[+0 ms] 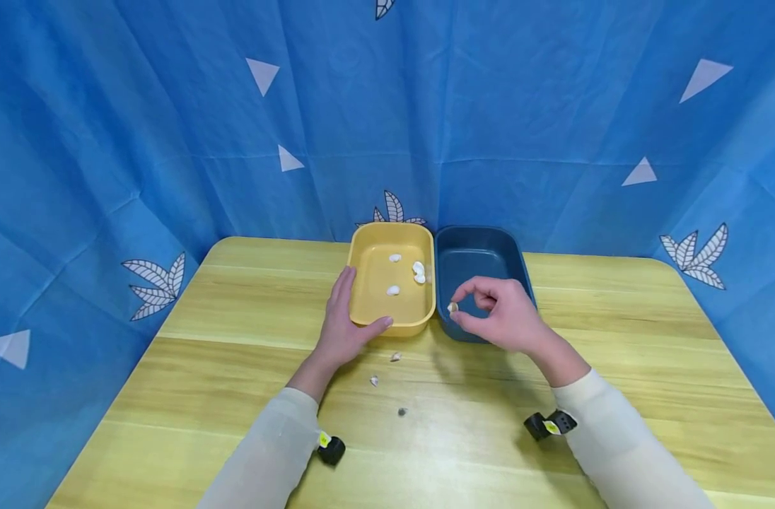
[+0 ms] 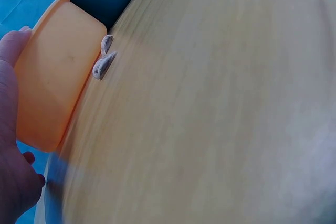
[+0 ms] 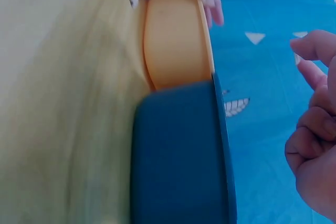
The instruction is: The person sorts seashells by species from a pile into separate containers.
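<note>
In the head view my left hand [image 1: 344, 318] rests against the near left corner of a yellow plastic bin [image 1: 394, 329], its fingers along the left side and the thumb at the front rim. Several white shells [image 1: 393, 290] lie inside the bin. My right hand [image 1: 505, 314] pinches a small whitish-brown shell [image 1: 452, 307] between thumb and index finger, over the near left part of a dark blue bin [image 1: 470, 244]. The right wrist view shows that hand [image 3: 317, 124] above the bins, other fingers curled in.
Two small shells [image 1: 396, 357] [image 1: 374, 380] lie on the wooden table [image 1: 235, 367] before the yellow bin. Nearer sits a small dark grey piece [image 1: 402, 411]. The two bins stand side by side near the far edge, before a blue patterned curtain [image 1: 521, 106].
</note>
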